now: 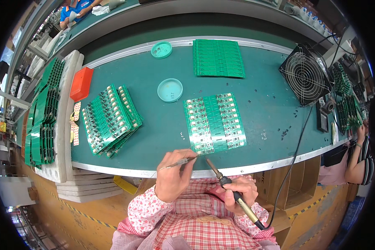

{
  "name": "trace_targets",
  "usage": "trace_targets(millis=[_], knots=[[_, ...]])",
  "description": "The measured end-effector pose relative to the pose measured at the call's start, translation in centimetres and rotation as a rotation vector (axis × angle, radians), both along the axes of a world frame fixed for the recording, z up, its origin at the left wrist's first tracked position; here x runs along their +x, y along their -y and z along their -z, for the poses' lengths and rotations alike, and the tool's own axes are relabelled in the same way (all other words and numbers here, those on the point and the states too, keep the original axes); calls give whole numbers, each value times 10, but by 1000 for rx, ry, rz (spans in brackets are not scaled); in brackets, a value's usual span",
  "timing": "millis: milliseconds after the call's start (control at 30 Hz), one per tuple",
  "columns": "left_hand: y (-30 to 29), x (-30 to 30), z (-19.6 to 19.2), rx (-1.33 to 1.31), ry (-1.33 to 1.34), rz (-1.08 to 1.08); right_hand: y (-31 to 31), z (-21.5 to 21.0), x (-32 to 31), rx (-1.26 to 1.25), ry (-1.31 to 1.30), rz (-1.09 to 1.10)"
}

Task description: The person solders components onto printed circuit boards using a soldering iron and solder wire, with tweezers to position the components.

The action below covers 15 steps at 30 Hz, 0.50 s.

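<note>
The left hand [173, 174] pinches seemingly one tweezer [180, 162], the right hand [244, 192] curls round one soldering iron [225, 180], near one central board [215, 123].

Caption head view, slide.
Slim silver tool in left hand, gold-black soldering iron in right hand, at green rectangular circuit panel.

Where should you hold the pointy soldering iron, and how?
Probably by the soldering iron's thick handle, coming from the lower right, as the right hand does. The iron slants, its slim metal tip pointing up-left near the circuit board and its cord leaving the other end, so fingers there should be clear of the tip.
</note>
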State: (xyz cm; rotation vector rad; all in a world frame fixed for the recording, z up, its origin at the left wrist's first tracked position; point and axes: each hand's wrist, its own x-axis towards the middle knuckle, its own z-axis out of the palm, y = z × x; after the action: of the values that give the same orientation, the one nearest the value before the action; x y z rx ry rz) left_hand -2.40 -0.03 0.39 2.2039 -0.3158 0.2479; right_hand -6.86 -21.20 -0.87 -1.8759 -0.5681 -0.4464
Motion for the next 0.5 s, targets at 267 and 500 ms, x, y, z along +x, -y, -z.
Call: trace_targets(millis=[267,500], knots=[[1,1,3,13,51,10,-5,5,1,12,8,4],[1,2,2,19,48,8,-10,6,4,3,4,8]])
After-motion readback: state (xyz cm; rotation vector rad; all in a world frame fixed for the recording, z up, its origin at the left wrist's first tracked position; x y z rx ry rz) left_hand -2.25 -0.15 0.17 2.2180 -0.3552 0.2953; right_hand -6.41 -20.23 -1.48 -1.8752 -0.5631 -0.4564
